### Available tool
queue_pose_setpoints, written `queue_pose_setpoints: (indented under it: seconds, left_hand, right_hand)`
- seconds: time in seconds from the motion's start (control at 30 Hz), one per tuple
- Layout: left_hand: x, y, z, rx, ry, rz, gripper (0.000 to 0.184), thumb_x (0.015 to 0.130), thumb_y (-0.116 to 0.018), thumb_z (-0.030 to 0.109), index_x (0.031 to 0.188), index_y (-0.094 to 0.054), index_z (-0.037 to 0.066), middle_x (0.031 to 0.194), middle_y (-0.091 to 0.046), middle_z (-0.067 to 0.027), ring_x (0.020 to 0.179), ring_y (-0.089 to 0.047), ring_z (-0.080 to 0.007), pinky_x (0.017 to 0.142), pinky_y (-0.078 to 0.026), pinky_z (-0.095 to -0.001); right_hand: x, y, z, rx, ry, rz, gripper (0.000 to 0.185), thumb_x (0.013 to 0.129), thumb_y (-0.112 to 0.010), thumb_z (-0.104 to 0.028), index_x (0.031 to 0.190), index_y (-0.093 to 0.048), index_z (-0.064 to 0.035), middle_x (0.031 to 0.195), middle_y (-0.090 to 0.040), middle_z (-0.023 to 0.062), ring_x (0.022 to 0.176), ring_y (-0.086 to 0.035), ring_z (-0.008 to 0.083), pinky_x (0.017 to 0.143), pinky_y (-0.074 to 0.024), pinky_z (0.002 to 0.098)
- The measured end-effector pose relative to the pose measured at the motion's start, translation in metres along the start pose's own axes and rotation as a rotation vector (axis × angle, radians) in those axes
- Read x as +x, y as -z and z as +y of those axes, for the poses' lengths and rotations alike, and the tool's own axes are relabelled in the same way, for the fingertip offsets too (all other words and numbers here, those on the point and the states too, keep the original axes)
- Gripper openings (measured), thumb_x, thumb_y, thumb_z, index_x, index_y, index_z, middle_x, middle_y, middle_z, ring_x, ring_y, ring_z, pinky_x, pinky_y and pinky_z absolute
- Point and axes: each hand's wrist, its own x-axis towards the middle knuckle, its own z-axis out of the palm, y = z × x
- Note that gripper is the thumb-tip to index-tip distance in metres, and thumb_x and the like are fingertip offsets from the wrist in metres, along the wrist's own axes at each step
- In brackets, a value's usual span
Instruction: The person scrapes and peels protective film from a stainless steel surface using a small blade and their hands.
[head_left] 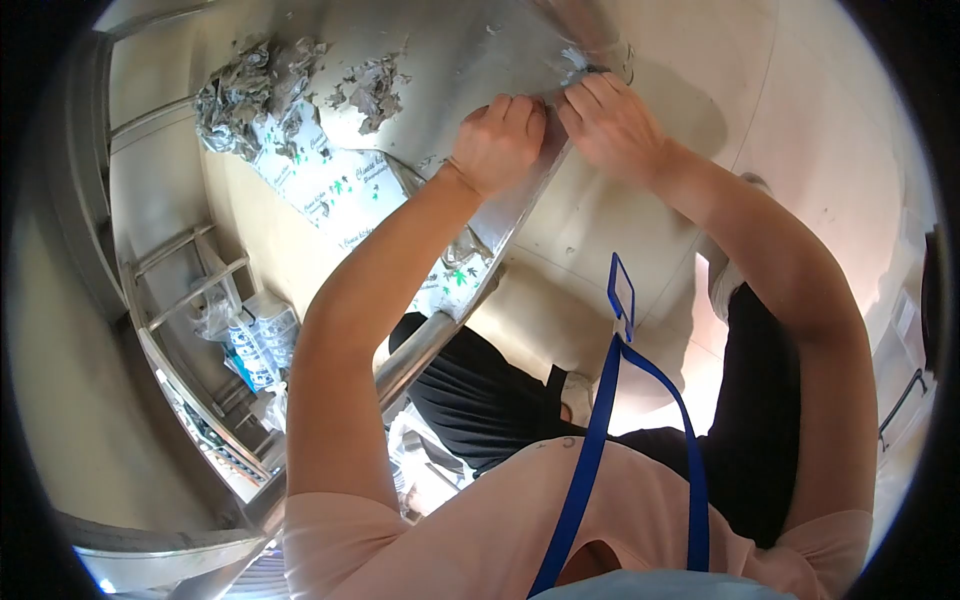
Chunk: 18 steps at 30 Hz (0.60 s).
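My left hand (500, 143) is curled closed over the long edge of a stainless-steel panel (465, 50); whatever its fingers hold is hidden. At the same edge, a little further right, my right hand (612, 115) is closed with its fingertips pressed together. A small whitish, torn scrap (575, 65) lies right beside those fingertips; whether they grip it I cannot tell. Left of my hands, a white printed sheet (345, 185) with green leaf shapes and lettering covers part of the panel. Crumpled grey film pieces (237, 98) and torn grey shreds (372, 92) lie around it.
A metal rack (190, 290) at the left has rungs and holds blue-and-white patterned packages (262, 345). A metal rail (415, 355) runs near my leg. Pale floor tiles (820, 130) spread to the right. A blue lanyard (590, 450) with a badge hangs from my neck.
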Motion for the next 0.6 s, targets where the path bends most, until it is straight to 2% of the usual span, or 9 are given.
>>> queue_pose_setpoints:
  seconds: [0.03, 0.23, 0.6]
  left_hand:
    - [0.000, 0.000, -0.001, -0.001, -0.004, 0.005, 0.026, 0.064, -0.056, 0.010, 0.088, -0.060, 0.001, 0.074, -0.052, -0.0041, 0.065, -0.053, -0.0163, 0.049, -0.047, -0.0245]
    - [0.000, 0.002, 0.002, -0.029, 0.013, -0.023, 0.021, 0.064, -0.055, 0.011, 0.083, -0.060, 0.002, 0.073, -0.052, -0.0038, 0.066, -0.053, -0.0163, 0.048, -0.047, -0.0240]
    - [0.004, 0.004, 0.003, -0.076, 0.027, -0.011, 0.013, 0.065, -0.053, 0.010, 0.076, -0.057, 0.005, 0.073, -0.051, -0.0038, 0.066, -0.053, -0.0163, 0.047, -0.047, -0.0254]
  right_hand:
    - [0.002, -0.003, 0.001, -0.010, 0.003, 0.013, 0.011, 0.062, -0.054, -0.015, 0.065, -0.058, -0.0051, 0.070, -0.050, 0.0035, 0.075, -0.048, 0.0176, 0.065, -0.0404, 0.0285]
    - [0.003, -0.004, 0.001, 0.051, -0.037, 0.089, 0.012, 0.062, -0.054, -0.015, 0.067, -0.059, -0.0051, 0.071, -0.052, 0.0043, 0.074, -0.050, 0.0193, 0.067, -0.0422, 0.0299]
    - [0.003, 0.001, 0.002, 0.052, -0.010, 0.011, 0.011, 0.062, -0.055, -0.014, 0.067, -0.058, -0.0052, 0.072, -0.052, 0.0055, 0.076, -0.053, 0.0206, 0.068, -0.0444, 0.0305]
